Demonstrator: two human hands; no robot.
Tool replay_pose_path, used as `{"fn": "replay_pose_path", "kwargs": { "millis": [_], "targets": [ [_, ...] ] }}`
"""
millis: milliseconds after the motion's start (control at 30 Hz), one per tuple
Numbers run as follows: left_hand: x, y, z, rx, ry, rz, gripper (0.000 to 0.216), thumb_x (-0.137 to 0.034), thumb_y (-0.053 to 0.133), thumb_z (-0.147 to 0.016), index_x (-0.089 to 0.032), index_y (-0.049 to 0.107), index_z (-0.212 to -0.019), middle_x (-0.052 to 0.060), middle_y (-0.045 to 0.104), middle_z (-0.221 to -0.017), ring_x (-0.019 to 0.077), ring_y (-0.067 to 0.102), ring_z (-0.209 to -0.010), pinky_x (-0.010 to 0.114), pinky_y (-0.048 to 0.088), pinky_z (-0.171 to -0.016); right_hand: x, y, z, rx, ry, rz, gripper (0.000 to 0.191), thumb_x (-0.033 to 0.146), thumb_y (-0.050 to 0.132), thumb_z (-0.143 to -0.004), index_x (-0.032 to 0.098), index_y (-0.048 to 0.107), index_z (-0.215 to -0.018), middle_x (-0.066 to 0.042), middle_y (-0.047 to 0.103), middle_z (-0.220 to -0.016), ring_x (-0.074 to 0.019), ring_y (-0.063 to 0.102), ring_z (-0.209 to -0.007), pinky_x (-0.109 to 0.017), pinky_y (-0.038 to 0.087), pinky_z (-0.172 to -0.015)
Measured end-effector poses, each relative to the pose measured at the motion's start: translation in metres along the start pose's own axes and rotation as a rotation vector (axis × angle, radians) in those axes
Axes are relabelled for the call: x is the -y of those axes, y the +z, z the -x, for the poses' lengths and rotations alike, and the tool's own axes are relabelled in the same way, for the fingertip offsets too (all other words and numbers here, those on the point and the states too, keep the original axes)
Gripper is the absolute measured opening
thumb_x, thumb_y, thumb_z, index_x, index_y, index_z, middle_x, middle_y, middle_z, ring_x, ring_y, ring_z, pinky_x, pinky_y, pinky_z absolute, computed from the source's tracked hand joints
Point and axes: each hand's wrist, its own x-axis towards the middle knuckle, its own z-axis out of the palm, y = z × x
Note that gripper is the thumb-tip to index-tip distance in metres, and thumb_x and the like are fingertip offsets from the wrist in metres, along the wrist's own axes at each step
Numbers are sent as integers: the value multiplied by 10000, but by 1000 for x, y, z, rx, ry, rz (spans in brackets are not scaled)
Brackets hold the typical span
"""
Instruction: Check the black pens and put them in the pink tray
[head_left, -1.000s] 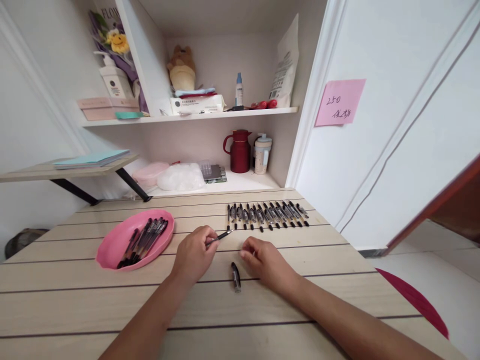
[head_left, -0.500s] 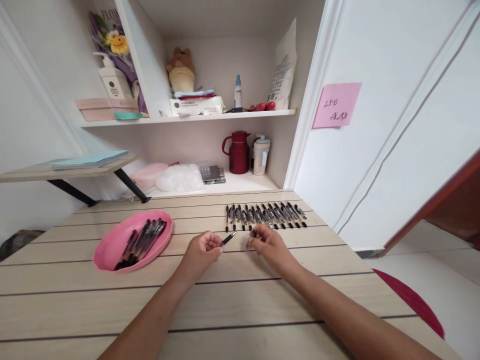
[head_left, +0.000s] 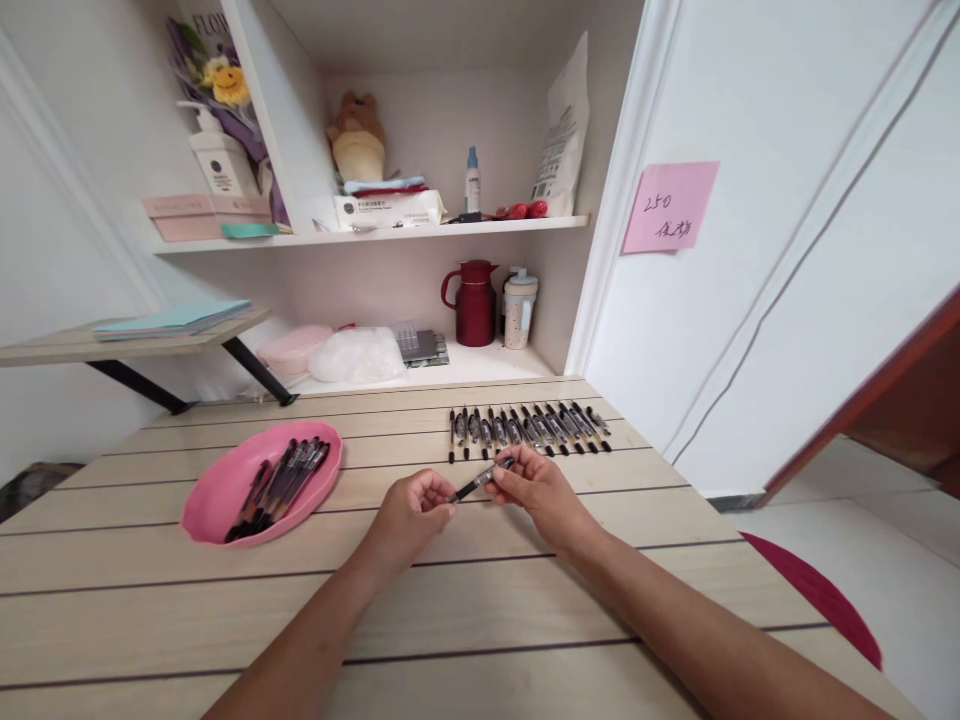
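A black pen slants between my two hands above the table. My left hand pinches its lower left end. At the upper right end, the fingers of my right hand are closed around the dark capped part. Just beyond my hands lies a row of black pens and pen parts, set side by side. To the left, a pink dish with a wavy rim holds a heap of several black and amber pens.
The slatted wooden table meets a white shelf unit at the back. On its lower shelf stand a red jug and a pale cup, near a plastic bag. A small raised stand occupies the back left.
The pen tip that pointed out of my left hand is now covered. My right hand's piece has come together with the pen, which now spans both hands.
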Motion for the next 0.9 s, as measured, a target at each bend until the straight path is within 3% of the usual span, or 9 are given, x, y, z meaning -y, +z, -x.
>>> {"fn": "replay_pose_path", "kwargs": {
  "millis": [167, 567, 900],
  "targets": [
    [-3, 5, 4, 3, 43, -54, 123, -177, 576, -621, -145, 572, -739, -42, 514, -558, 71, 464, -489, 182, 379, -478, -7, 8, 6, 71, 23, 76, 333, 343, 707, -571, 163, 518, -779, 41, 564, -503, -108, 566, -507, -217, 436, -481],
    [-11, 9, 11, -110, 102, -243, 135, -205, 565, -626, -149, 641, -721, -9, 580, -536, 112, 511, -490, 213, 397, -486, -11, 10, 10, 143, 26, 150, 307, 393, 643, -636, 152, 524, -787, 16, 594, -508, -95, 536, -462, -224, 429, -477],
    [-17, 8, 17, -122, 432, -615, 126, -95, 504, -671, -161, 610, -656, 18, 575, -645, 124, 527, -623, 227, 390, -594, -8, 18, 19, 133, 17, 123, 289, 389, 643, -637, 161, 514, -760, 25, 578, -501, -95, 529, -461, -215, 413, -468]
  ]
}}
